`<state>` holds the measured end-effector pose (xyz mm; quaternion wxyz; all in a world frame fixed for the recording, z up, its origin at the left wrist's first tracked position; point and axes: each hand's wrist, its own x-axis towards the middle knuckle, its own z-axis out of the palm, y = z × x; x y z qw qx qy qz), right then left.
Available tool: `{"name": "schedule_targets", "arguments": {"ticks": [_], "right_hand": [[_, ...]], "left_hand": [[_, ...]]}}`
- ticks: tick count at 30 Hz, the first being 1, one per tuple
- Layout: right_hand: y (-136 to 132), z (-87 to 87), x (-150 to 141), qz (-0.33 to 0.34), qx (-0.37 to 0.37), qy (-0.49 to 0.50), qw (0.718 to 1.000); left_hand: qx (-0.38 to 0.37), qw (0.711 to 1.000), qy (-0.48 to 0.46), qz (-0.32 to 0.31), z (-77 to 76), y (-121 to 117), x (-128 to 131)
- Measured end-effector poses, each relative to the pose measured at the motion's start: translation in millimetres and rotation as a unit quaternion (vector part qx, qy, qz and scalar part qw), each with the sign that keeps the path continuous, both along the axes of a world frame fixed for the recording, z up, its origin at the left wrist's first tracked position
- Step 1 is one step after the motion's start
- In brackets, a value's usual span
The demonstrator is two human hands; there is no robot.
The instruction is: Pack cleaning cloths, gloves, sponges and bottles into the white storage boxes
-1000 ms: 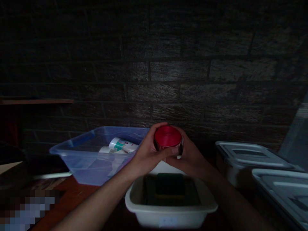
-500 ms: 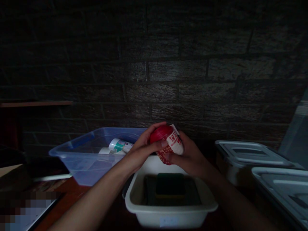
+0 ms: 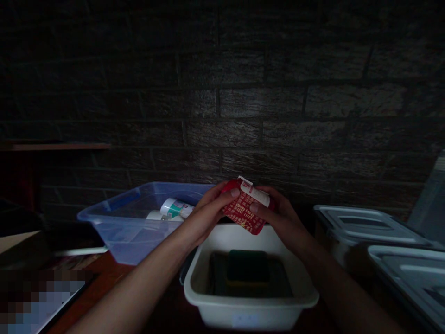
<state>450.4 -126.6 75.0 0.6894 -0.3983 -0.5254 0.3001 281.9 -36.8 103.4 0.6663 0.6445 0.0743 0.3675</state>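
Observation:
A red container (image 3: 245,213) with gold printing and a white label strip is held up above the white basin (image 3: 250,304). It looks like a jar or cup, but its exact kind is unclear. My left hand (image 3: 216,205) grips its left end, the thumb lying across the front. On the right side my right hand (image 3: 278,211) is wrapped round it, with its thumb pressed on the printed face. Inside the basin below, a dark green sponge (image 3: 247,266) with a yellowish underside rests on a dark flat thing that I cannot make out.
A translucent blue bin (image 3: 128,241) at the left holds white bottles or tubes (image 3: 176,208). Two grey-lidded boxes (image 3: 371,222) stand at the right. Behind runs a dark brick wall (image 3: 222,106), with a shelf edge (image 3: 55,146) at the left. A pixelated screen-like patch lies front left.
Both hands have turned the red container, so its gold-printed side now faces me and the rounded red end shows less. The view has shifted slightly.

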Motion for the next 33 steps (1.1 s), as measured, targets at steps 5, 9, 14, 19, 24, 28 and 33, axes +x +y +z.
{"name": "schedule_targets", "arguments": {"ticks": [5, 9, 14, 19, 24, 28, 33], "right_hand": [[0.0, -2.7, 1.1, -0.002, 0.017, -0.003, 1.0], [-0.3, -2.2, 5.9, -0.005, 0.015, -0.029, 0.999], [-6.8, 3.2, 12.6, 0.023, -0.02, -0.088, 0.996], [-17.1, 6.5, 19.2, 0.058, -0.099, -0.166, 0.979], [-21.2, 0.9, 23.7, 0.098, -0.198, -0.268, 0.938], [-20.4, -3.4, 25.0, 0.116, -0.23, -0.331, 0.908], [-21.3, 2.0, 24.0, 0.136, -0.266, -0.371, 0.879]], "left_hand": [[0.041, 0.999, -0.001, 0.019, 1.1, 1.3, -2.9], [0.068, 0.998, 0.016, 0.0, 1.3, 6.4, -5.9], [0.148, 0.984, 0.098, -0.016, 3.5, 15.0, -14.2], [0.209, 0.955, 0.196, -0.077, 6.3, 16.7, -23.8], [0.341, 0.889, 0.298, -0.064, 4.2, 7.6, -26.8], [0.417, 0.839, 0.344, -0.055, 6.1, -0.1, -26.5], [0.423, 0.823, 0.365, -0.106, 10.0, -2.9, -27.9]]}}
